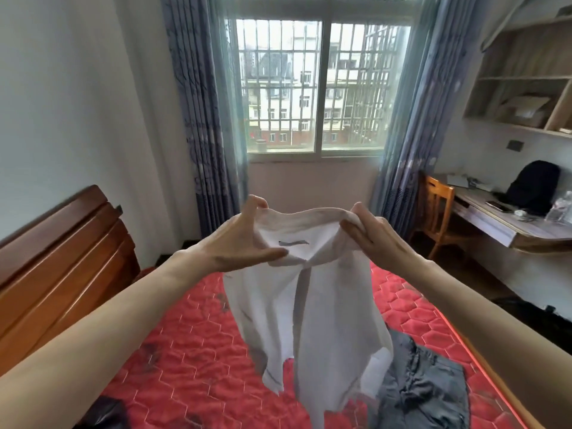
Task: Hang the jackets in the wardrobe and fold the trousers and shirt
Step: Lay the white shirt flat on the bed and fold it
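Aloft, shirt (306, 305) btwn both grips

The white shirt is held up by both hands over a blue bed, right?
Not quite. Both hands, left and right, do hold the white shirt up, but the head view shows the bed is red, not blue.

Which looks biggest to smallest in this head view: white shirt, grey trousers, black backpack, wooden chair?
1. white shirt, though nearness inflates it
2. grey trousers
3. black backpack and wooden chair: alike, unranked
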